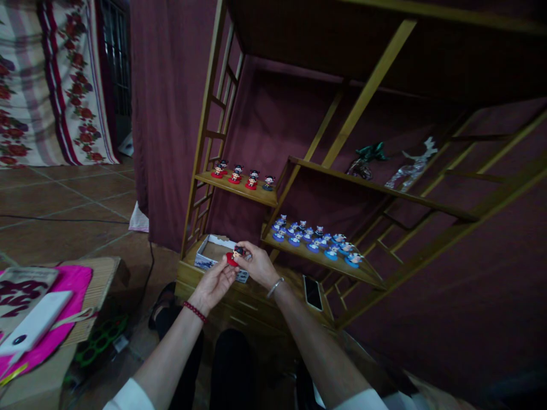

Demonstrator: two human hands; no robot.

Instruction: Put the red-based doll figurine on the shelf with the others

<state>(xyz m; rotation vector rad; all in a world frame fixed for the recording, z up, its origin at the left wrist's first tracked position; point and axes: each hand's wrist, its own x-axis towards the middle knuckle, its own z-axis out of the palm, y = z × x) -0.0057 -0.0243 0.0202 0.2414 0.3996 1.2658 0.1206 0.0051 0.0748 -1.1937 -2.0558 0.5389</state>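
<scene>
A: what's on that wooden shelf unit (299,162)?

B: four red-based figurines (243,175) on the upper left shelf. Lower middle shelf has a bunch of blue-based ones (318,239) running to its right edge. The bottom ledge has an open cardboard box (213,250) at the left end and a phone (313,292) lying flat further right.

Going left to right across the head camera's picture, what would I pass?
White box on pink cloth → left hand → red figurine → right hand → phone → blue figurines.
</scene>
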